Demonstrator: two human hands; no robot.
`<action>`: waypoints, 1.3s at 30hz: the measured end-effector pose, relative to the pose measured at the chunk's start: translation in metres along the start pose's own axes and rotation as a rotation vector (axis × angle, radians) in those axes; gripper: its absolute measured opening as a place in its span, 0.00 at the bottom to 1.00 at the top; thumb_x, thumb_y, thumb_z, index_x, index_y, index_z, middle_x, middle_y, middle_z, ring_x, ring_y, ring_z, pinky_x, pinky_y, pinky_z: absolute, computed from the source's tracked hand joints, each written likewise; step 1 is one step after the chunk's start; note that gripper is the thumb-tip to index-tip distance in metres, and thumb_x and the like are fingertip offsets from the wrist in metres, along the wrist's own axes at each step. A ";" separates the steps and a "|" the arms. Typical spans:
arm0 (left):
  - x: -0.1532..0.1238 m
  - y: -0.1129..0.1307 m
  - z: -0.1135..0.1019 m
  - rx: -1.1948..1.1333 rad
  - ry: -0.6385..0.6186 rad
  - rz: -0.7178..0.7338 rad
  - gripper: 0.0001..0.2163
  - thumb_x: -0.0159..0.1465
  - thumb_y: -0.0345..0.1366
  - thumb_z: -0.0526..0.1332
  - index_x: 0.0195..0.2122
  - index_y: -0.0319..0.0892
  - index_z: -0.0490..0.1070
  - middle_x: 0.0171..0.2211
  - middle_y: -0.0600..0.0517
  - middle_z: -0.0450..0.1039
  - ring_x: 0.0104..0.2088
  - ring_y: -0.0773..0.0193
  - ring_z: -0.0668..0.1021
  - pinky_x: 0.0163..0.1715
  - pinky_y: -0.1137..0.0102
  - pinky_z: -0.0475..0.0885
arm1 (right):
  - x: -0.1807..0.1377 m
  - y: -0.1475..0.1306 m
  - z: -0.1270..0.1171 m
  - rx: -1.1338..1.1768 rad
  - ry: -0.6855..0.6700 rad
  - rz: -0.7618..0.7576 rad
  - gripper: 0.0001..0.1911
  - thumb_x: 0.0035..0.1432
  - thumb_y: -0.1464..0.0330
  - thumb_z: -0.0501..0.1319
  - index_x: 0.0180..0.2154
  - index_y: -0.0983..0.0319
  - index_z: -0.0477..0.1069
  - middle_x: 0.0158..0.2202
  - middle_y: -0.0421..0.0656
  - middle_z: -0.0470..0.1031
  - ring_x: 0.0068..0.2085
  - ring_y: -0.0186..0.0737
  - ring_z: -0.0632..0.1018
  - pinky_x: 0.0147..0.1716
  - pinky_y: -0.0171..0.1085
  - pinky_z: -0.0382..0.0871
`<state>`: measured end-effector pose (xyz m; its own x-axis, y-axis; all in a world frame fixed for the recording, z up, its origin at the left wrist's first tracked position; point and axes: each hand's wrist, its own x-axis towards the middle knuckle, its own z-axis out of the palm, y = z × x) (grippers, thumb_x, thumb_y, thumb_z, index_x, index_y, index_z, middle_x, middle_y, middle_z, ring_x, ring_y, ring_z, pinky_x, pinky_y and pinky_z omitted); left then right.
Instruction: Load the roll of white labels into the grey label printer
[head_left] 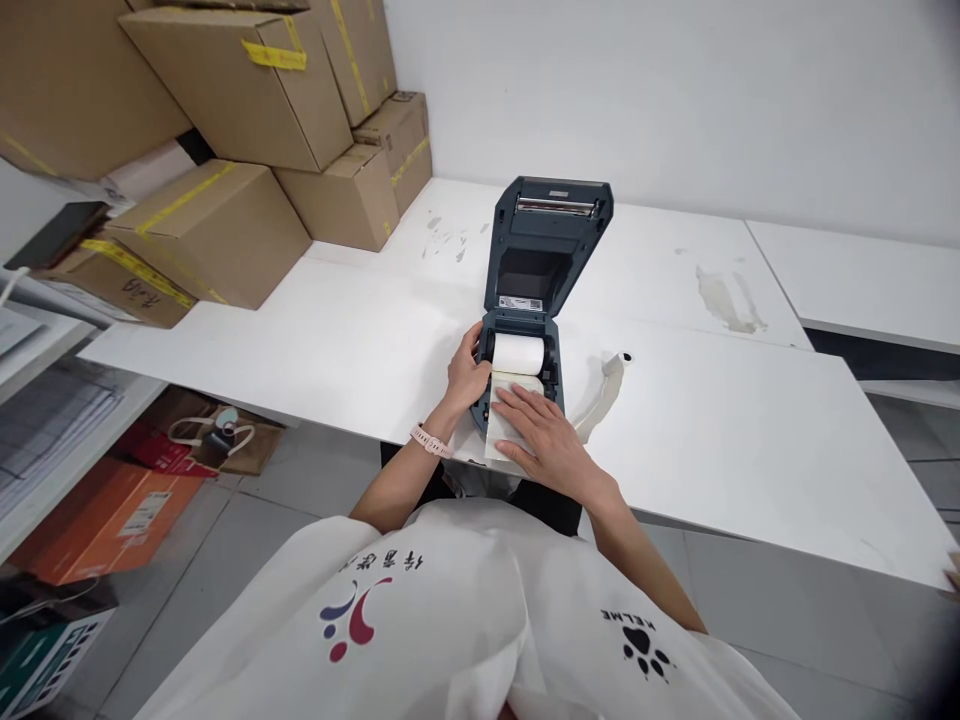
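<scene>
A dark grey label printer (551, 250) stands at the table's front edge with its lid raised. Inside its base sits a white label roll (519, 354), and a label strip (498, 432) runs from it toward me, over the printer's front. My left hand (469, 372) grips the printer's left side, thumb near the roll. Flat on the strip lies my right hand (544, 435), fingers outstretched, hiding part of the strip and the printer's front. To the right of the printer rests a small roll core (621, 360) trailing a crumpled strip of backing paper (600, 402).
Taped cardboard boxes (217, 230) are stacked on the white table (712, 430) at the left, by the wall. Below left are a shelf (60, 440), an orange box (105, 520) and a paper bag (251, 440) on the floor. Peeled patches mark the tabletop.
</scene>
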<state>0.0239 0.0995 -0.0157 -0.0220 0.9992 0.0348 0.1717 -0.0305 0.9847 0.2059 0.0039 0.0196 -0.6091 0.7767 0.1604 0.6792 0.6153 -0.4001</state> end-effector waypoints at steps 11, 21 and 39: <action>-0.012 0.006 -0.001 -0.016 -0.040 -0.062 0.34 0.66 0.34 0.58 0.73 0.49 0.53 0.76 0.49 0.54 0.75 0.51 0.59 0.72 0.57 0.61 | -0.004 0.000 -0.002 0.141 0.017 0.010 0.26 0.71 0.54 0.57 0.66 0.55 0.68 0.72 0.48 0.64 0.74 0.56 0.61 0.70 0.60 0.60; -0.095 0.005 -0.011 -0.074 -0.191 -0.245 0.52 0.60 0.59 0.68 0.77 0.56 0.37 0.79 0.49 0.41 0.76 0.42 0.57 0.70 0.52 0.64 | 0.106 0.128 -0.100 0.521 0.759 0.218 0.37 0.66 0.36 0.47 0.70 0.43 0.57 0.72 0.40 0.63 0.74 0.50 0.62 0.70 0.58 0.60; -0.062 0.020 -0.036 -0.237 -0.142 -0.218 0.40 0.67 0.66 0.52 0.76 0.58 0.46 0.79 0.52 0.43 0.78 0.48 0.50 0.74 0.50 0.54 | 0.010 0.008 -0.004 0.724 0.894 0.415 0.13 0.67 0.53 0.61 0.40 0.52 0.79 0.56 0.43 0.78 0.64 0.51 0.74 0.68 0.59 0.62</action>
<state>-0.0071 0.0359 0.0084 0.1068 0.9764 -0.1878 -0.0562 0.1945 0.9793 0.2065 0.0174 0.0215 0.2889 0.8908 0.3507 0.1962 0.3034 -0.9324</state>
